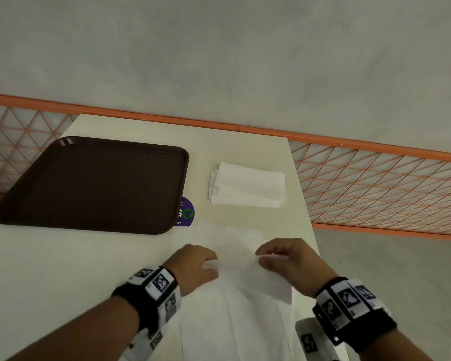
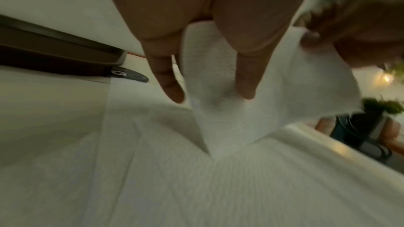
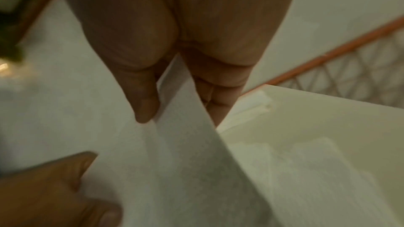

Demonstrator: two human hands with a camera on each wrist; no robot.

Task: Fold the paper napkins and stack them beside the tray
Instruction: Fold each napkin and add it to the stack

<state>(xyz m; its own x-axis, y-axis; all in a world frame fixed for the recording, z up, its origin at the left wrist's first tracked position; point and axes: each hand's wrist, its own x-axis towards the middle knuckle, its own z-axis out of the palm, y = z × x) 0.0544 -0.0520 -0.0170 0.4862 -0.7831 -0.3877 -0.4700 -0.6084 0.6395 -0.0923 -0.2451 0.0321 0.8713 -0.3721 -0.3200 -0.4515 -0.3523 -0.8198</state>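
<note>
A white paper napkin point(image 1: 247, 277) is lifted off the table's near edge, over more unfolded napkins point(image 1: 232, 329) lying flat. My left hand point(image 1: 201, 264) pinches its left top edge, and my right hand point(image 1: 281, 259) pinches its right top edge. In the left wrist view the napkin point(image 2: 220, 118) hangs between my thumb and fingers point(image 2: 168, 78). In the right wrist view the napkin point(image 3: 174, 153) is pinched between thumb and fingers point(image 3: 142, 96). A stack of folded napkins point(image 1: 247, 185) lies to the right of the brown tray point(image 1: 94, 183).
The cream table point(image 1: 62, 269) ends on the right beside an orange lattice railing point(image 1: 375, 183). A purple round sticker point(image 1: 185, 213) sits at the tray's near right corner. A marker-covered white object point(image 1: 310, 337) lies at the table's near right.
</note>
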